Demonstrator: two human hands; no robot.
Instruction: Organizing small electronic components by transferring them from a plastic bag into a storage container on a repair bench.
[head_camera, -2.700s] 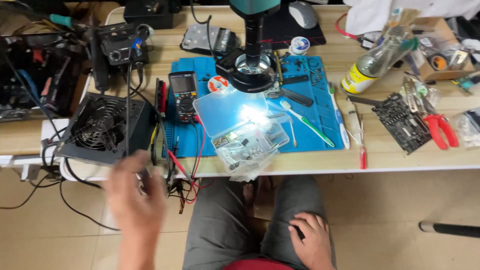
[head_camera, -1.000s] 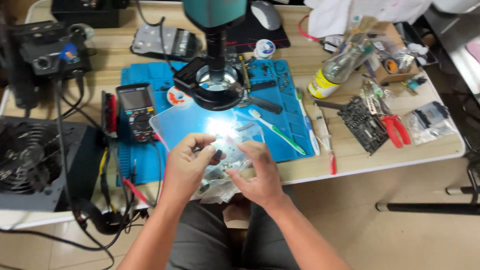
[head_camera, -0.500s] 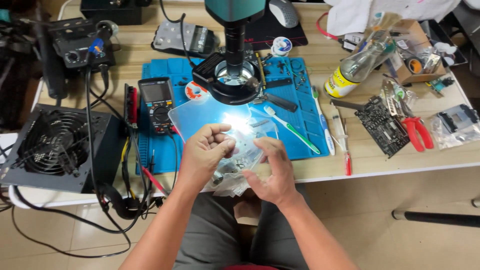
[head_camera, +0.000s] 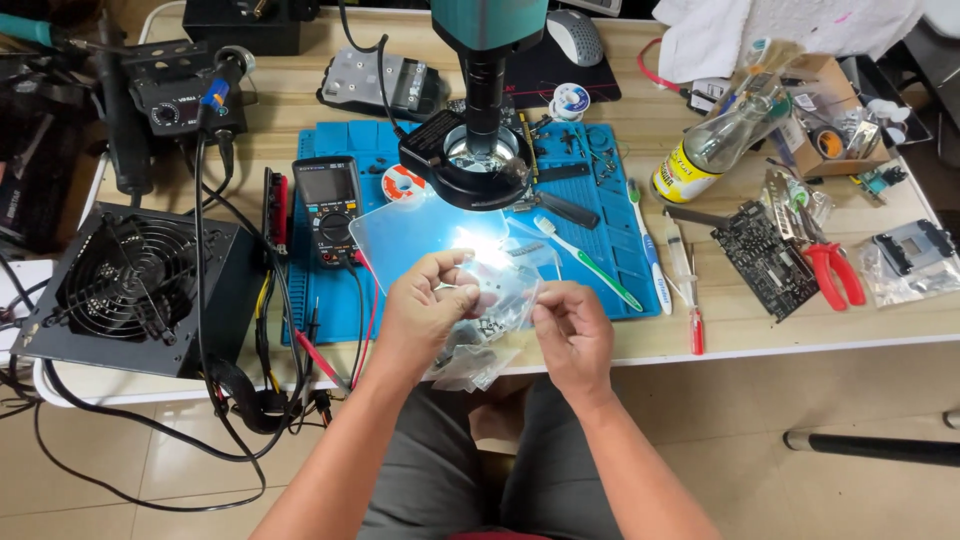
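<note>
My left hand (head_camera: 425, 310) and my right hand (head_camera: 573, 337) meet at the front edge of the wooden table (head_camera: 900, 310). Both pinch a clear plastic bag (head_camera: 495, 315) holding small dark parts. More crumpled clear bags (head_camera: 470, 368) hang below it over the table edge. A clear plastic sheet (head_camera: 420, 235) lies on the blue work mat (head_camera: 600, 200) just beyond my fingers. Above it a microscope with a lit ring light (head_camera: 468, 160) shines on the sheet.
A multimeter (head_camera: 328, 205) with red and black leads sits left on the mat, beside a black power supply with a fan (head_camera: 135, 285). A green toothbrush (head_camera: 590, 265), a black circuit board (head_camera: 765, 258), red pliers (head_camera: 835, 272) and a bottle (head_camera: 715, 150) lie to the right.
My left hand rose from below the table and my right hand left my lap; both came together on the clear bag. The view has shifted slightly.
</note>
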